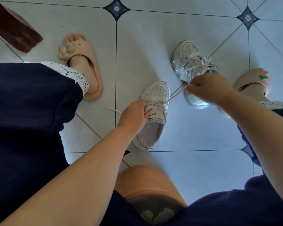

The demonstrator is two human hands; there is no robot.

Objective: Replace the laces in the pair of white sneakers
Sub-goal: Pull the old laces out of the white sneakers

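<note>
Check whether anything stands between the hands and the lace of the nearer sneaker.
Nothing visible does. The left hand holds the nearer sneaker at its lacing, and the right hand pinches the lace, which runs taut over the floor. The other sneaker lies beyond the right hand.

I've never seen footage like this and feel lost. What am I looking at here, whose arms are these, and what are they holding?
No machine here: one camera on a person's head looks down at their own bare arms. On the pale tiled floor, the left hand grips the near white mesh sneaker at its eyelets. The right hand pinches that sneaker's white shoelace, drawn taut. The far white mesh sneaker is laced. The feet wear pink foam slippers.
</note>
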